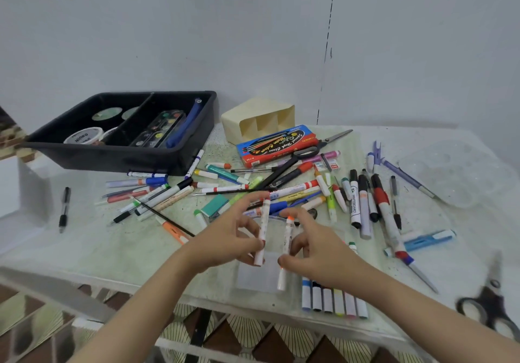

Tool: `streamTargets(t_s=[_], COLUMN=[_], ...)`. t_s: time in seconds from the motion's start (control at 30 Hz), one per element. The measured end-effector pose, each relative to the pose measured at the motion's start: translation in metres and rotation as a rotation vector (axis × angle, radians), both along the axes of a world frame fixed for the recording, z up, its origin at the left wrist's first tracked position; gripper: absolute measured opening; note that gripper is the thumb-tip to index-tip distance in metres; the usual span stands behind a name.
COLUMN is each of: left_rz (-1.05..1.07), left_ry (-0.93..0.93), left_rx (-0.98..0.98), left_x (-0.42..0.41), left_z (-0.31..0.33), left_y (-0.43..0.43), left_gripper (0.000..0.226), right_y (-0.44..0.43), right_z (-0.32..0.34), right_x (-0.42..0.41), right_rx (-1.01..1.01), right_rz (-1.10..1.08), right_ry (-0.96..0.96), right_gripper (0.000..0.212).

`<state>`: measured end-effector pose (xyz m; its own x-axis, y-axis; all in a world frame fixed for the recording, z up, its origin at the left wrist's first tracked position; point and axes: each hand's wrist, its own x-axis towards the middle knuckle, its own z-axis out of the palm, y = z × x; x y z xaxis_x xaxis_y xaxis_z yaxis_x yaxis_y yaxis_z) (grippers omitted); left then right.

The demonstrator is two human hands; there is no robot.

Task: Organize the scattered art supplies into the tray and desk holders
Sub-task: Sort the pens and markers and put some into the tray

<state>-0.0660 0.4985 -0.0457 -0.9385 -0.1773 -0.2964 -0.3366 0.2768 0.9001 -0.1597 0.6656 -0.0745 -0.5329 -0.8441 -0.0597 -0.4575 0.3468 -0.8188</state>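
The left hand (222,240) pinches a red-capped marker (264,222) upright. The right hand (320,253) grips an orange-capped marker (287,234) beside it, both over the clear holder (253,278) at the desk's (84,244) near edge, probably to stand them inside. The black tray (112,157) sits far left.

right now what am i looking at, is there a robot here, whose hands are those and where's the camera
No robot here: a person works with two bare hands. The single picture comes from a camera worn on their head, looking forward and down. The left hand has its grip on a red-capped marker; the right hand holds an orange-capped marker, both over a clear container that is hard to make out. On the table lie loose pens and markers, a black tray with paints, a cream holder tipped on its side, and scissors.
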Motion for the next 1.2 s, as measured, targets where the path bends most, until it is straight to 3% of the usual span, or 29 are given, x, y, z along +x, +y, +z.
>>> streamTargets(t_s=[0.33,0.5,0.73,1.2], left_rz=[-0.042,-0.049,-0.052,-0.155], left_ry=[0.043,0.054,0.055,0.036], left_rx=[-0.078,-0.133,-0.152,-0.237], left_x=[0.011,0.010,0.009,0.010], left_z=[-0.031,-0.036,-0.039,-0.041], left_y=[0.003,0.003,0.002,0.009], left_gripper=[0.075,0.077,0.079,0.081], right_y=[0.005,0.008,0.009,0.008], right_z=[-0.002,-0.001,0.002,0.001], right_x=[0.007,0.011,0.013,0.017], right_rx=[0.165,0.254,0.276,0.336], right_rz=[0.071,0.066,0.099,0.086], right_ry=[0.318,0.356,0.324,0.421], right_gripper=[0.081,0.069,0.086,0.076])
